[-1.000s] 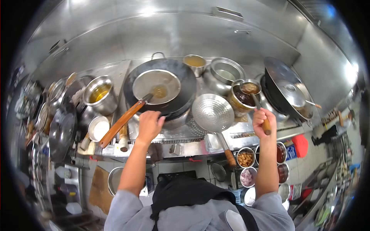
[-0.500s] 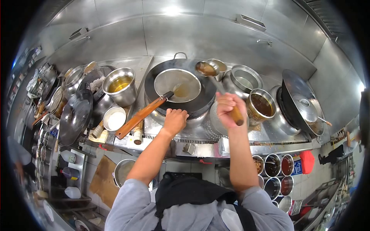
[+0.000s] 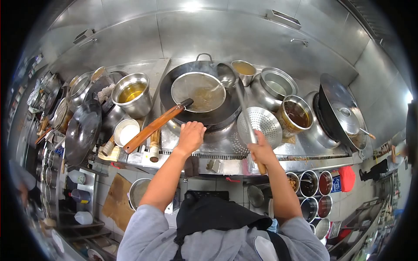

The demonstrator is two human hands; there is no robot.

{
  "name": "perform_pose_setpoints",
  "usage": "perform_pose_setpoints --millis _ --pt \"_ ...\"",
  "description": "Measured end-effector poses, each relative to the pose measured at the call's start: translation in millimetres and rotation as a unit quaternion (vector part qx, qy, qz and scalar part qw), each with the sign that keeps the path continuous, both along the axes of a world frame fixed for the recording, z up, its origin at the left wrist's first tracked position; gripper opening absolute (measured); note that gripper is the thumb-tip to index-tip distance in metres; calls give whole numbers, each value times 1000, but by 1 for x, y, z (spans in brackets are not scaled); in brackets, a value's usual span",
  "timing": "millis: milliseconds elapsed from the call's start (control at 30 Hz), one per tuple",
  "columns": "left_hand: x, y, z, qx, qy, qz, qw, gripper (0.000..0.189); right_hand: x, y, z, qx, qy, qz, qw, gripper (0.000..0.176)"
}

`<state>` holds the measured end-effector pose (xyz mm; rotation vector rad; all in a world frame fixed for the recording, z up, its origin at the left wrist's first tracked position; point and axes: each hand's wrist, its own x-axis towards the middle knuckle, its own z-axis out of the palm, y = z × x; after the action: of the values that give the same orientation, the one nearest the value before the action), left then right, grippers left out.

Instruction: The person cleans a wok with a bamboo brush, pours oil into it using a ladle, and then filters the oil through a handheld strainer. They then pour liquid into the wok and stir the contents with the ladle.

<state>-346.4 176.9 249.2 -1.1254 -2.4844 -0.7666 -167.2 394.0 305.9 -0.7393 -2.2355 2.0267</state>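
My right hand (image 3: pixel 262 150) is wrapped round the handle of a long metal ladle (image 3: pixel 246 111). The ladle's bowl is tipped at the wok's far right, and liquid splashes from it toward a round mesh strainer (image 3: pixel 198 82). The strainer lies across a large dark wok (image 3: pixel 167 93), its wooden handle pointing toward me on the left. Liquid shows in the strainer's lower part. At the wok's near rim, my left hand (image 3: pixel 191 135) is closed on the edge; its fingertips and any handle there are partly hidden.
Right of the wok are a perforated skimmer (image 3: pixel 261 128), a small pot of yellowish liquid (image 3: pixel 244 71) and a pot of dark liquid (image 3: pixel 297 115). Left stand a pot of yellow oil (image 3: pixel 132 93) and a white-filled bowl (image 3: pixel 127 131). A large tilted wok (image 3: pixel 337 102) leans far right.
The ladle has moved left from beside the small pot and tipped, its brown liquid spilling toward the strainer. My right hand has come lower and nearer me. My left hand stays at the wok's rim.
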Motion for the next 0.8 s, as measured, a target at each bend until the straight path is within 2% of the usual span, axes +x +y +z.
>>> perform_pose_setpoints --millis 100,200,267,300,333,367,433,467,500,533,567,600,633,700,733,800 --pt "-1 -1 1 -9 5 -1 1000 15 38 29 8 -23 57 -78 995 64" --pt "-3 1 -5 4 46 -1 999 15 78 56 18 63 36 -163 984 61" --pt "-3 2 -5 1 40 -1 999 15 104 90 -4 101 7 -207 973 61" --pt "-3 2 -4 4 37 1 999 15 114 113 -31 282 17 -216 935 60" --pt "-3 2 -4 5 36 4 999 15 121 129 -52 452 24 -214 866 59" --pt "-2 2 -4 4 35 8 999 15 124 137 -64 453 19 -220 864 59" --pt "0 3 -1 4 17 8 1000 14 129 148 -76 525 -26 -240 816 58" --pt "1 3 -1 3 -1 16 1000 13 122 148 -66 296 -39 -278 913 41" --pt "3 2 -3 -2 -4 11 1000 13 121 151 -51 292 -45 -282 913 41" --pt "3 3 -2 4 -8 13 1000 13 117 160 -39 58 18 -259 964 29" --pt "1 3 -1 11 -10 17 1000 14 113 166 -26 -180 83 -219 955 20" --pt "1 3 -2 12 -5 16 1000 14 104 147 2 -362 126 -265 885 11" --pt "1 2 -2 10 -5 15 1000 14 102 146 8 -363 126 -266 884 11" --pt "0 3 -2 14 -18 18 1000 14 96 146 20 -585 240 -227 741 13" --pt "1 4 -2 16 -19 21 999 14 94 145 24 -624 266 -209 705 16" --pt "1 3 -5 39 -24 22 999 13 92 142 32 -628 278 -215 694 16"
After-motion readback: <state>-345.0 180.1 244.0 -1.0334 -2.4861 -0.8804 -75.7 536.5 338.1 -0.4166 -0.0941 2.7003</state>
